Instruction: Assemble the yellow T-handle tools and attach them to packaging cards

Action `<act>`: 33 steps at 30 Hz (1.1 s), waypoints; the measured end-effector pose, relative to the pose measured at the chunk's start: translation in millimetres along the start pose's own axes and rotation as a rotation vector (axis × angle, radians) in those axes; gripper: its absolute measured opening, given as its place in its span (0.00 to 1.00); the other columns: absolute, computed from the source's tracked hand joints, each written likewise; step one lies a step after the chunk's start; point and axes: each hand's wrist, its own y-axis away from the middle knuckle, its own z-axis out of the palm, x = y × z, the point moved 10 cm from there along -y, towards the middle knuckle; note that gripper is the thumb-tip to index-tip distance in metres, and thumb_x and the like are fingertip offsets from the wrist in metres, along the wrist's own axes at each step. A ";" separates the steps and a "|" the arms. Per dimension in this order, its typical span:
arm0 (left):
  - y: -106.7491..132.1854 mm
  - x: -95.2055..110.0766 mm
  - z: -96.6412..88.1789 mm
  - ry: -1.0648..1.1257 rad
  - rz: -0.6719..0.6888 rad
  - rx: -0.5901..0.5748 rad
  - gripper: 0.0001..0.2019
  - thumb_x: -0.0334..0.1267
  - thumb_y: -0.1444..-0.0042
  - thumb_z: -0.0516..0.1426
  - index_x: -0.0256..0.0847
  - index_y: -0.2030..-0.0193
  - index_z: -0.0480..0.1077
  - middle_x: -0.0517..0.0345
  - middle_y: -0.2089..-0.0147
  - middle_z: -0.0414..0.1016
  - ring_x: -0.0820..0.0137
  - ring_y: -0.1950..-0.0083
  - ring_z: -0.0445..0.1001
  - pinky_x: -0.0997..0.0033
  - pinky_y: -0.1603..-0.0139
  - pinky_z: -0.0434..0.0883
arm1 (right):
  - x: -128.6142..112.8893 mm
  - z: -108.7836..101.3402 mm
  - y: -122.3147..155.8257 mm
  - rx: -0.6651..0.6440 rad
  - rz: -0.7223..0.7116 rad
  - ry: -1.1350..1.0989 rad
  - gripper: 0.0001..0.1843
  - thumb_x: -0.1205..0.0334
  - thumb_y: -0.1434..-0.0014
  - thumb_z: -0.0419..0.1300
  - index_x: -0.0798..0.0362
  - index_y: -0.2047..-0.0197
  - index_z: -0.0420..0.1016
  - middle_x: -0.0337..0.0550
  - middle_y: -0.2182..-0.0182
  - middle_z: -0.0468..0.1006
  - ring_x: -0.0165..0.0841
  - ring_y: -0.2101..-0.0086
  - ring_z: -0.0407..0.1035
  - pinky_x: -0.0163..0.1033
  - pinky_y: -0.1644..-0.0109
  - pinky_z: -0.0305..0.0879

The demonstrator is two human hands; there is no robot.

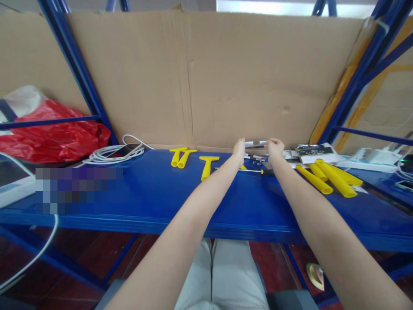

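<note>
Both my arms reach forward over a blue shelf (155, 198). My left hand (239, 149) and my right hand (275, 148) each grip one end of a thin silvery strip (255, 143), held level just above the shelf near the cardboard back wall. Under the strip lie small flat packets (254, 157) and a screwdriver (258, 171) with a dark handle. Three yellow T-shaped plastic handles (208, 165) lie to the left of my left hand. Yellow plastic tubes (332, 178) lie to the right of my right hand.
A phone with a coiled white cable (112, 154) lies at the back left. A red plastic bag (54, 135) sits beyond the blue upright. A dark box (314, 151) and a white power strip (371, 157) are at the right. Cardboard (206, 82) lines the back.
</note>
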 end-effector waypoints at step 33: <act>76.6 65.8 -161.1 -0.402 0.347 0.428 0.18 0.30 0.43 0.51 0.33 0.47 0.71 0.46 0.56 0.81 0.62 0.48 0.77 0.63 0.44 0.68 | -41.2 52.2 126.5 -0.318 0.211 -0.258 0.10 0.75 0.48 0.61 0.54 0.72 0.65 0.33 0.78 0.74 0.24 0.74 0.73 0.27 0.71 0.64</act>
